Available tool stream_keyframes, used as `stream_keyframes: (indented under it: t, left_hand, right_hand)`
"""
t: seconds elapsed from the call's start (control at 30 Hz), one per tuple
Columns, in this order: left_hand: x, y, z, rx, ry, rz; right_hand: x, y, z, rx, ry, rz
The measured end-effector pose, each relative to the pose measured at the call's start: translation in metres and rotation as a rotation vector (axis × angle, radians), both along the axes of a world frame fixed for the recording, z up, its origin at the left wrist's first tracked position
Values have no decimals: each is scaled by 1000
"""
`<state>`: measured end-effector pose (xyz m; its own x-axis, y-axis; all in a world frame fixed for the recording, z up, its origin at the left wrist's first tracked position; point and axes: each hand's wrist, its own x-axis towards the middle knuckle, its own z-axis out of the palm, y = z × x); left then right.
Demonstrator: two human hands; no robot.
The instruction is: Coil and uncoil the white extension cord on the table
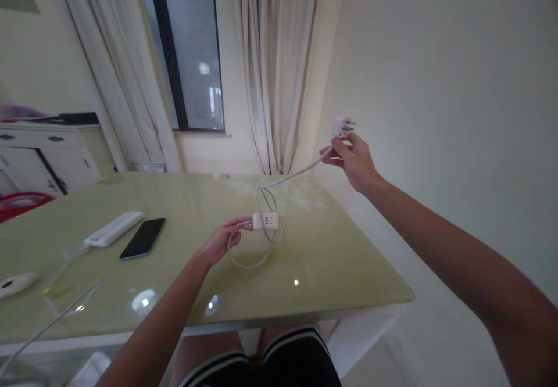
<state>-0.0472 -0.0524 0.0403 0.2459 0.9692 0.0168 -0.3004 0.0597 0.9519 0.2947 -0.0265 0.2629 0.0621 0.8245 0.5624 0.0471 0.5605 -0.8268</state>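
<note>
A white socket block is at the right half of the bench, its outlet face turned toward the viewer; whether it rests on the surface or hangs just above it is hard to tell. Its cord loops around it, then rises beyond the bench's right side to a white plug, prongs pointing right.

The person's left hand reaches in low over the bench's near edge, forearm slanting up and right, fingers stretched forward. Its grip pinches the block at the end where the cord enters. The right arm extends from the bench's right, nearly straight, the right hand raised well above the bench's far right part. Its grip presses thumb and fingers together on the plug's base, the wrist bent inward.

On the bench's left half lie a dark phone and, just beside it, a long white strip. Beyond the bench's far edge stand a curtained window and, farther left, a white cabinet.
</note>
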Motion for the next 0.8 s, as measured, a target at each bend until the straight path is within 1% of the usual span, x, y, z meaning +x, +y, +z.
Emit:
stream_keyframes:
  t: [0.07,0.1,0.17,0.23,0.3,0.4,0.5,0.57,0.63,0.7,0.77,0.8]
  left_hand:
    - [23,4,1,-5,-29,-77]
    - [35,7,2,-17,-48,-93]
    - [57,12,3,-36,-97,-81]
    - [74,17,2,-32,-150,-56]
    - [86,20,0,-6,-160,-16]
    - [96,16,-6,23,-76,94]
    - [96,6,-15,78,42,230]
    - [91,-1,-23,108,42,293]
    - [82,-7,-31,74,-16,355]
    - [69,-12,-39,17,-37,474]
    - [54,-17,-43,29,-1,589]
    - [46,-18,-43,62,44,613]
  right_hand:
    - [-19,-7,-3,-58,39,71]
    - [-28,-10,-5,-83,48,108]
    - [-43,-16,-10,-105,50,173]
    - [-53,-20,-14,-92,40,209]
    - [-59,-22,-18,-54,45,200]
    - [-59,-15,-26,-12,124,90]
    - [-50,5,-36,-39,298,-84]
    - [-37,23,-43,-95,440,-185]
    - [-20,40,-50,-149,584,-272]
    - [-1,54,-58,-179,713,-359]
    - [17,63,-69,-181,801,-441]
    - [25,66,-75,-178,820,-471]
